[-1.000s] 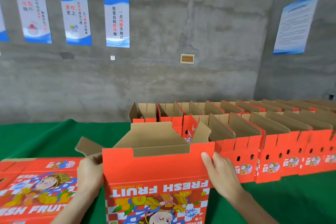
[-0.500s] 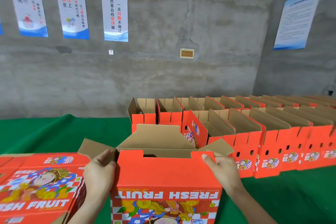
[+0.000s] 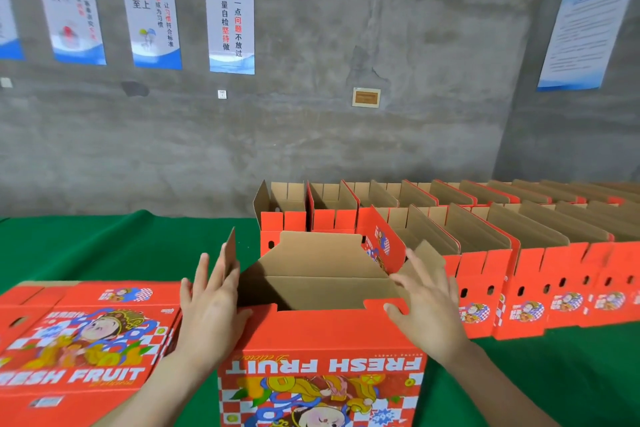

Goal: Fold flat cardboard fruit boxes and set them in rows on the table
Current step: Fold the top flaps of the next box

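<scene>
While the half-opened box [image 3: 318, 340] stands at the lower centre of the frame, its printed front wall [image 3: 322, 329] toward me and its brown inside showing, I have one hand at each end of it. The left hand [image 3: 211, 308] lies with straight fingers flat against the left flap [image 3: 230, 253], which stands nearly upright on edge. The right hand [image 3: 429, 308] is spread wide, fingers resting on the right flap [image 3: 424, 258] and thumb touching the notched top edge of the front wall. Neither hand is clamped round anything. They are well apart, palms turned inward across the box.

I judge the box light: an empty shell of corrugated card that will slide on the green table [image 3: 104, 246] if I push one end alone. The walls look stiff across the flat but should give readily at the scored creases. So I want my pressure close to the crease, not at a flap's free tip, where the card may buckle. The printed outside looks smooth and rather slippery; the raw brown inside should grip better. For lifting, the two short ends seem the safest holds.

A stack of flat boxes [image 3: 86, 329] lies at lower left, just beside the left hand. Rows of folded boxes [image 3: 485, 253] run from the centre out to the right edge.
</scene>
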